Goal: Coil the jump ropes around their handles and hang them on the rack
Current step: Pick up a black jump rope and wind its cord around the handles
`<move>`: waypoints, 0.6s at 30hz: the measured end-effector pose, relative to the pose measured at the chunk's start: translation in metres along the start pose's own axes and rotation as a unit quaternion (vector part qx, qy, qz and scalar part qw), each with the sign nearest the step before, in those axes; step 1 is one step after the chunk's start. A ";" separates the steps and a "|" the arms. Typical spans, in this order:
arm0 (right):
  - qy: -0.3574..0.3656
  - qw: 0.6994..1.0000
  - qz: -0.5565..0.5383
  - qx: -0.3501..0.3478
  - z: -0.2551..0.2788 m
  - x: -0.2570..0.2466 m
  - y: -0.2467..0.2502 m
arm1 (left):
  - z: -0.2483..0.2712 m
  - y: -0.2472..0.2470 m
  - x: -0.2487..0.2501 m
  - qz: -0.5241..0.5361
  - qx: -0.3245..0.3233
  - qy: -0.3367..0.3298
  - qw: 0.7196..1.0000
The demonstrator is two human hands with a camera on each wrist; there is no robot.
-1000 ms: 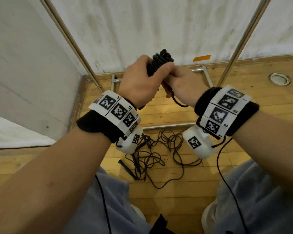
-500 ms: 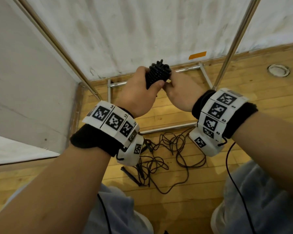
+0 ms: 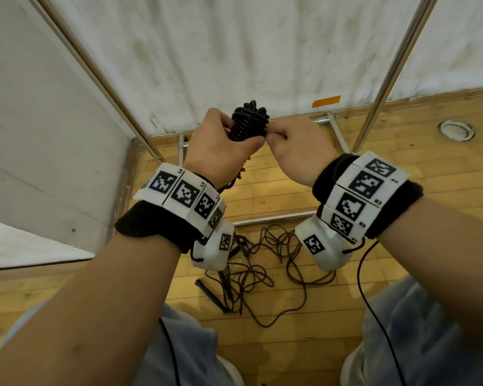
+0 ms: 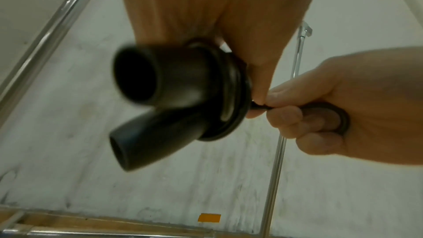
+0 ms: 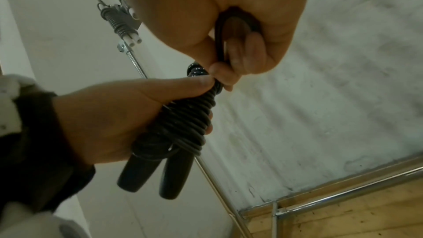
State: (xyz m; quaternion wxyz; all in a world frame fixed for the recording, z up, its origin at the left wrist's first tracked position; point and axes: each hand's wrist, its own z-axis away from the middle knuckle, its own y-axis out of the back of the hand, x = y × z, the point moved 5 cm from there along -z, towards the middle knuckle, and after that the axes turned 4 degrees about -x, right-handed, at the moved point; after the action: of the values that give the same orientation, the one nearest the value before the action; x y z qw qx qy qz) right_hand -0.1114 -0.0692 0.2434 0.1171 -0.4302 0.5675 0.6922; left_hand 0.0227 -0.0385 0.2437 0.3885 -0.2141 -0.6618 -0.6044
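Note:
A black jump rope (image 3: 250, 123) is wound in tight coils around its two handles (image 5: 155, 175), which point down side by side. My left hand (image 3: 221, 146) grips the coiled bundle (image 5: 185, 120) at chest height. My right hand (image 3: 293, 143) pinches the last loop of rope (image 5: 231, 30) right beside the top of the coil (image 4: 235, 93). More jump ropes (image 3: 262, 263) lie tangled on the wooden floor below my wrists. The rack's metal uprights (image 3: 385, 76) rise in front of me.
The rack's base bars (image 3: 273, 217) lie on the floor against a white wall (image 3: 234, 51). A second slanted pole (image 3: 95, 71) runs up at left. A round floor fitting (image 3: 456, 130) sits at right. My knees fill the bottom of the head view.
Both hands have lifted the bundle slightly and the hanging tail of rope under my right hand is gone, taken up into the loop I pinch.

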 end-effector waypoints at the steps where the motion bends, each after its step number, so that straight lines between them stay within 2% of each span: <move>1: 0.006 1.000 -0.008 0.001 0.001 -0.001 0.002 | 0.001 0.000 0.001 0.004 -0.016 0.003 1.000; 5: 0.032 0.999 -0.023 0.005 0.008 -0.006 0.008 | 0.004 -0.002 0.007 0.006 -0.090 -0.018 0.996; 9: 0.028 0.998 -0.048 0.007 0.009 -0.008 0.011 | 0.004 0.001 0.012 -0.013 -0.036 -0.044 0.998; 14: -0.008 0.997 -0.012 -0.074 0.006 -0.004 0.007 | 0.004 0.000 0.013 -0.073 0.022 -0.059 0.995; 18: -0.010 0.999 -0.019 -0.043 0.002 -0.005 0.005 | 0.004 -0.003 0.015 -0.049 0.009 -0.054 0.997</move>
State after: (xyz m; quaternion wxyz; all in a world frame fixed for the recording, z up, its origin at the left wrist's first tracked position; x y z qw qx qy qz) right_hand -0.1131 -0.0672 0.2501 0.1176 -0.4386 0.5277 0.7179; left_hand 0.0107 -0.0383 0.2536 0.3243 -0.2102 -0.6971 -0.6038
